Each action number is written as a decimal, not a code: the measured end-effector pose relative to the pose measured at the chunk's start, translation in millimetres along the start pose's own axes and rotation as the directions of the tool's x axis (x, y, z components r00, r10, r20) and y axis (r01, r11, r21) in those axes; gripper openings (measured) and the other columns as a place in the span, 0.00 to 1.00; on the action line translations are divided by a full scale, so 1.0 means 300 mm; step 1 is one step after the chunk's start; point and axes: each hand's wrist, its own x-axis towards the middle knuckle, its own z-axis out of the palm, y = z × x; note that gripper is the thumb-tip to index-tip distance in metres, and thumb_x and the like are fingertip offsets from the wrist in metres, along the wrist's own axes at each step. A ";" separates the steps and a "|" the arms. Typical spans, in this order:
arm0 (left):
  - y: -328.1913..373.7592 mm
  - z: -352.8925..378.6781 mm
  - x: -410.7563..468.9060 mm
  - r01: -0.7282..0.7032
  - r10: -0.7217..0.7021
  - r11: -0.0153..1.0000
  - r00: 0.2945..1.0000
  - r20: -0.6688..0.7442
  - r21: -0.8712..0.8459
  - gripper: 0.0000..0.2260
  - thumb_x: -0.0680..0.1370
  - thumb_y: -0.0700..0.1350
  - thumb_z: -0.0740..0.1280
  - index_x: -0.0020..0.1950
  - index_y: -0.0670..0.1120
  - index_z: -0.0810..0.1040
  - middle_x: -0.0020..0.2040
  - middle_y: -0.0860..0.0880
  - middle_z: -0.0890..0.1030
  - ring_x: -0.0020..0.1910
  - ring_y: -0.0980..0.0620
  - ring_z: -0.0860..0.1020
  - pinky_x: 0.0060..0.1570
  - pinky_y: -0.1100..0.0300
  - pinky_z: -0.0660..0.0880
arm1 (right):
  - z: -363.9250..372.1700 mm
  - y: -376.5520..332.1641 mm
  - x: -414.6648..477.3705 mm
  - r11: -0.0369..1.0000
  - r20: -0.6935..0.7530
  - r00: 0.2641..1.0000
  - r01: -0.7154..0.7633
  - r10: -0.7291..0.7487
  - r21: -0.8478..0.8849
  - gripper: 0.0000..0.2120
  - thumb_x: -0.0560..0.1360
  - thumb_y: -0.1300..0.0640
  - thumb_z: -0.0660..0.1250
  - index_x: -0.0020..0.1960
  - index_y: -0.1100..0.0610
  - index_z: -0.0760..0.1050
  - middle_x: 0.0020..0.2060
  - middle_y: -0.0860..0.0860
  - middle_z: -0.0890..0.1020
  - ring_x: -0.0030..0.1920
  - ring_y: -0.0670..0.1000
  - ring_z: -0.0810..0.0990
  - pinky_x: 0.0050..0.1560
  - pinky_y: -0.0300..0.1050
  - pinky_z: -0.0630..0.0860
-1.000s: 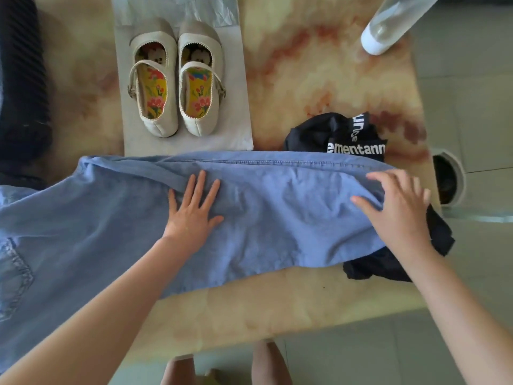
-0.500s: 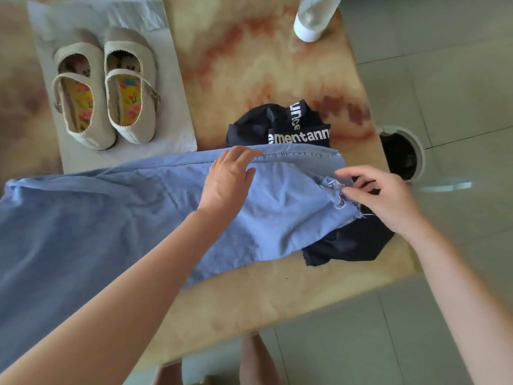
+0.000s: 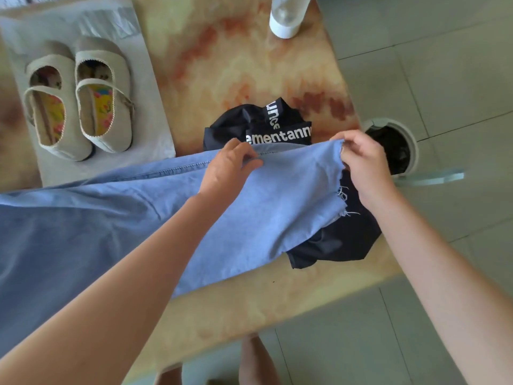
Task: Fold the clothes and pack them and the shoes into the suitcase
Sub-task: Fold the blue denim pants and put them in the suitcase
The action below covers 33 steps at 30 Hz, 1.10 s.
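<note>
Jeans (image 3: 111, 218) of pale-blue denim, soft and lightly creased, laid lengthwise across marbled table (image 3: 222, 65); stitched seam along far edge, loose threads at raw frayed hem. Left hand (image 3: 230, 168) pinching that far seam; right hand (image 3: 363, 165) gripping hem's top corner, over crumpled black garment (image 3: 341, 240) with white-lettered bands. Further left, beige strapped shoes (image 3: 80, 101) with floral insoles on wrinkled grey sheet (image 3: 150, 112). Beyond, clear bottle (image 3: 286, 18), white at its near end; round bin (image 3: 397, 151) beside table.

Matt blue denim jeans (image 3: 83, 232), soft, frayed at the hem. Smooth, glossy marbled counter (image 3: 222, 65). Beige cloth shoes (image 3: 71, 87); matt black cloth shirt (image 3: 341, 240).
</note>
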 end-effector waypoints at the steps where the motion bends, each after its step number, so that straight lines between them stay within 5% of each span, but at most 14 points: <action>1: 0.013 0.001 0.004 0.009 -0.009 1.000 1.000 0.001 0.015 0.07 0.79 0.46 0.65 0.50 0.43 0.75 0.45 0.48 0.74 0.44 0.46 0.75 0.45 0.51 0.72 | 0.001 0.010 0.015 0.998 -0.034 0.998 -0.051 0.050 -0.023 0.13 0.69 0.58 0.58 0.41 0.42 0.78 0.35 0.53 0.80 0.36 0.50 0.74 0.39 0.47 0.69; 4: 0.038 0.005 0.014 0.050 -0.049 0.993 0.999 -0.011 0.109 0.07 0.81 0.48 0.61 0.52 0.44 0.71 0.45 0.46 0.79 0.43 0.43 0.76 0.43 0.48 0.73 | -0.005 0.027 0.063 0.986 -0.034 0.990 -0.140 0.138 -0.093 0.11 0.69 0.46 0.58 0.44 0.40 0.78 0.40 0.53 0.81 0.36 0.51 0.76 0.39 0.55 0.73; 7: 0.028 0.005 0.030 0.078 -0.073 0.993 0.995 -0.064 0.093 0.08 0.81 0.45 0.60 0.57 0.43 0.74 0.53 0.45 0.79 0.51 0.43 0.76 0.49 0.49 0.72 | -0.006 -0.001 0.081 0.975 0.105 0.970 -0.222 0.219 0.020 0.13 0.73 0.40 0.62 0.46 0.48 0.78 0.35 0.46 0.80 0.32 0.44 0.76 0.38 0.44 0.72; 11: 0.008 0.004 0.063 0.022 -0.006 0.987 0.995 -0.101 0.160 0.10 0.81 0.42 0.60 0.57 0.40 0.77 0.53 0.42 0.79 0.53 0.42 0.76 0.51 0.52 0.69 | 0.003 0.040 0.046 0.964 0.273 0.946 -0.111 0.178 -0.242 0.12 0.71 0.52 0.73 0.50 0.56 0.76 0.37 0.46 0.76 0.37 0.44 0.75 0.39 0.36 0.68; 17: -0.012 0.038 0.102 0.015 -0.017 0.925 1.000 0.004 0.379 0.13 0.81 0.41 0.59 0.65 0.45 0.72 0.59 0.44 0.75 0.60 0.44 0.71 0.58 0.54 0.61 | 0.023 0.097 -0.020 0.884 0.094 0.990 -0.048 0.103 -0.466 0.17 0.74 0.55 0.70 0.35 0.56 0.63 0.28 0.48 0.67 0.29 0.48 0.66 0.27 0.32 0.63; 22: -0.001 0.027 0.092 -0.014 0.037 0.924 0.998 -0.052 0.382 0.15 0.81 0.45 0.62 0.68 0.47 0.72 0.61 0.45 0.72 0.63 0.44 0.67 0.63 0.54 0.60 | 0.004 0.127 -0.041 0.944 0.046 0.987 -0.136 0.157 -0.299 0.15 0.73 0.51 0.70 0.37 0.57 0.67 0.29 0.47 0.70 0.29 0.44 0.68 0.28 0.31 0.64; 26: 0.053 0.055 0.102 -0.009 0.015 0.965 1.000 -0.023 0.261 0.15 0.81 0.49 0.61 0.66 0.48 0.75 0.60 0.46 0.76 0.65 0.44 0.64 0.64 0.57 0.56 | 0.009 0.047 -0.004 0.977 0.059 0.976 -0.205 0.209 -0.062 0.29 0.74 0.41 0.68 0.43 0.71 0.72 0.30 0.55 0.67 0.27 0.48 0.64 0.22 0.30 0.58; 29: 0.087 0.079 0.101 -0.035 0.052 0.948 0.998 -0.046 0.315 0.18 0.80 0.47 0.62 0.71 0.49 0.70 0.63 0.47 0.73 0.67 0.45 0.63 0.67 0.56 0.53 | 0.053 0.018 0.070 0.948 0.123 0.940 -0.314 0.319 -0.059 0.25 0.73 0.44 0.71 0.56 0.66 0.77 0.45 0.58 0.80 0.38 0.50 0.76 0.31 0.28 0.67; 33: 0.094 0.111 0.095 -0.042 0.011 0.893 0.997 0.071 0.449 0.17 0.81 0.48 0.59 0.71 0.51 0.68 0.65 0.48 0.71 0.68 0.46 0.61 0.68 0.57 0.48 | 0.091 0.057 0.128 0.900 0.182 0.883 -0.410 0.433 -0.148 0.23 0.73 0.48 0.72 0.61 0.62 0.75 0.51 0.52 0.79 0.52 0.52 0.78 0.50 0.43 0.73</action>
